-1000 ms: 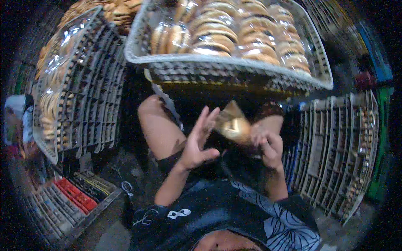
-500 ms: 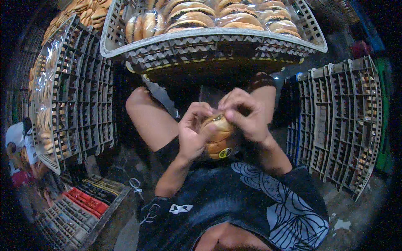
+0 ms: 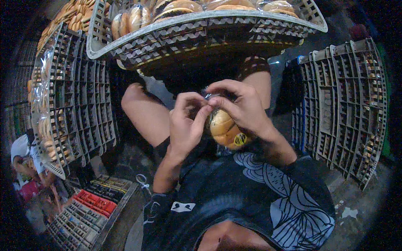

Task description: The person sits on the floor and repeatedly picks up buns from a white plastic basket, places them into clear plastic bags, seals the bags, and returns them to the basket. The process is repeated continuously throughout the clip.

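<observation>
A golden bun (image 3: 223, 126) in a clear plastic bag with a round yellow-and-black sticker hangs in front of my dark shirt. At the gathered top of the bag, my left hand (image 3: 186, 121) pinches the plastic between thumb and fingers. Right against it, my right hand (image 3: 242, 106) pinches the same bunched plastic, thumbs nearly touching. The curled fingers hide most of the bag's mouth. Beyond my knees stands a pale plastic crate (image 3: 201, 28) of packed buns with dark filling (image 3: 178, 7).
Tall stacked crates rise on the left (image 3: 86, 100) and right (image 3: 335, 104). Loose buns (image 3: 69, 16) lie at the far left. Lower left, another person (image 3: 27, 159) is near a low crate stack with a red crate (image 3: 95, 203). Scissors (image 3: 142, 180) lie beside it.
My hands have drawn together at the bag's top, where before they were at the bun's open edge. The bun now hangs lower and tilted to the right. The whole view has shifted slightly.
</observation>
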`<state>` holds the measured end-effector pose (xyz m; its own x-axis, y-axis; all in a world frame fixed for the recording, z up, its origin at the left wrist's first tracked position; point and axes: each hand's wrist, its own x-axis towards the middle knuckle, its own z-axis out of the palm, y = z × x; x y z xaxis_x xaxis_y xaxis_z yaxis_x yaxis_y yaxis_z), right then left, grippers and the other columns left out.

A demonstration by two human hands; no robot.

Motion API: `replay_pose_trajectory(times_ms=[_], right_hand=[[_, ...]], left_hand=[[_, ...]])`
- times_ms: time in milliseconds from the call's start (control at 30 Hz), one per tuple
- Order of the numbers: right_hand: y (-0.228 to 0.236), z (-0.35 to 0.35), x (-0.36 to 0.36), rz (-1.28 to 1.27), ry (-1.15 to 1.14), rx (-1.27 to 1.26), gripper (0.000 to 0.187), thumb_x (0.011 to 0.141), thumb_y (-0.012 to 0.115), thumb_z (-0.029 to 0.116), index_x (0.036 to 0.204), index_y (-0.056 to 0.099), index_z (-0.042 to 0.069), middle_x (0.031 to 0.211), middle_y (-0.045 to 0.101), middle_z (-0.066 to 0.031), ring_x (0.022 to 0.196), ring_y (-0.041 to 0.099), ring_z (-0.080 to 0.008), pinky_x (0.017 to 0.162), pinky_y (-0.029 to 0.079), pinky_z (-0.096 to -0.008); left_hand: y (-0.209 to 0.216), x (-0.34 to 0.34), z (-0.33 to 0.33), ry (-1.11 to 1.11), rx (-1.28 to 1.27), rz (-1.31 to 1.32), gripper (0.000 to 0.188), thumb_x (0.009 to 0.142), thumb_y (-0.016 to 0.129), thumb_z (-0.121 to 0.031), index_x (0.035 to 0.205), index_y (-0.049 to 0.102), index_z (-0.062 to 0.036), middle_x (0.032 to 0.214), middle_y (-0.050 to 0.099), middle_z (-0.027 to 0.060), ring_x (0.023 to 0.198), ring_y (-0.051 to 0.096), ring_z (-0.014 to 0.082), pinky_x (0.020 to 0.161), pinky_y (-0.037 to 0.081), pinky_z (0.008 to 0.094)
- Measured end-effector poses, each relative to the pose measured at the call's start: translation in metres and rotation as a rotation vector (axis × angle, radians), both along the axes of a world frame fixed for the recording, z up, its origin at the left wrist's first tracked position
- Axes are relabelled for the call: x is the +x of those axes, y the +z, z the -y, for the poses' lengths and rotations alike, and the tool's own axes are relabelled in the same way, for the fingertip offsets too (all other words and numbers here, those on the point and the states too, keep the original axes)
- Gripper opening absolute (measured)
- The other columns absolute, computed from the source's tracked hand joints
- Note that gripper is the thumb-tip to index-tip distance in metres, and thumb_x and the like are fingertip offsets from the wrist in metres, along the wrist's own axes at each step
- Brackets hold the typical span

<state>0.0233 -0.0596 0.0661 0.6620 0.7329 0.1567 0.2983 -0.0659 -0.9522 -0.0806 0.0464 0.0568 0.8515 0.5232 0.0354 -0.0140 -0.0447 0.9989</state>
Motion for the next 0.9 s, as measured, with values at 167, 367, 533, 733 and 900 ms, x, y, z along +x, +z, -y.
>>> replay_pose_trajectory(times_ms=[167, 367, 533, 733, 900], right_hand=[[0.004, 0.009, 0.000, 0.362, 0.079, -0.318, 0.014, 0.073, 0.057, 0.014, 0.084, 0.061, 0.005, 0.080, 0.055, -0.0101, 0.081, 0.049, -0.0294, 0.070, 0.042, -0.0371], [-0.010, 0.017, -0.034, 0.582, 0.035, -0.459, 0.037, 0.074, 0.056, 0.014, 0.107, 0.047, 0.000, 0.100, 0.049, -0.0169, 0.088, 0.049, -0.0314, 0.073, 0.043, -0.0372], [-0.014, 0.042, -0.019, 0.034, 0.048, -0.633, 0.045, 0.073, 0.060, 0.015, 0.111, 0.042, -0.001, 0.090, 0.054, -0.0150, 0.086, 0.054, -0.0320, 0.076, 0.044, -0.0387], [-0.027, 0.065, 0.010, 0.016, -0.482, -0.200, 0.052, 0.072, 0.064, 0.027, 0.111, 0.044, -0.002, 0.093, 0.057, -0.0196, 0.088, 0.056, -0.0291, 0.076, 0.044, -0.0354], [-0.228, 0.170, 0.100, 0.023, -0.863, -1.147, 0.065, 0.079, 0.048, 0.051, 0.113, 0.043, -0.004, 0.087, 0.059, -0.0249, 0.081, 0.057, -0.0401, 0.070, 0.047, -0.0431]], left_hand=[[0.008, 0.004, -0.007, -0.163, 0.437, -0.283, 0.012, 0.078, 0.056, -0.009, 0.085, 0.055, 0.0007, 0.081, 0.056, 0.0149, 0.073, 0.057, 0.0280, 0.067, 0.045, 0.0315], [-0.043, 0.019, -0.017, -0.242, -0.119, -0.399, 0.021, 0.082, 0.048, -0.018, 0.081, 0.054, 0.0019, 0.083, 0.054, 0.0122, 0.075, 0.052, 0.0202, 0.070, 0.041, 0.0312], [-0.036, 0.023, 0.005, -0.297, -0.037, -0.291, 0.026, 0.086, 0.044, -0.023, 0.091, 0.053, 0.0012, 0.084, 0.056, 0.0088, 0.078, 0.052, 0.0157, 0.074, 0.041, 0.0277], [-0.052, 0.049, 0.072, 0.036, -0.128, 0.078, 0.023, 0.088, 0.043, -0.019, 0.097, 0.051, 0.0010, 0.092, 0.053, 0.0097, 0.086, 0.049, 0.0146, 0.078, 0.040, 0.0263], [-0.050, 0.062, 0.076, 0.139, -0.175, -0.091, 0.023, 0.089, 0.040, -0.017, 0.097, 0.050, 0.0018, 0.089, 0.053, 0.0058, 0.084, 0.049, 0.0119, 0.077, 0.040, 0.0246]])
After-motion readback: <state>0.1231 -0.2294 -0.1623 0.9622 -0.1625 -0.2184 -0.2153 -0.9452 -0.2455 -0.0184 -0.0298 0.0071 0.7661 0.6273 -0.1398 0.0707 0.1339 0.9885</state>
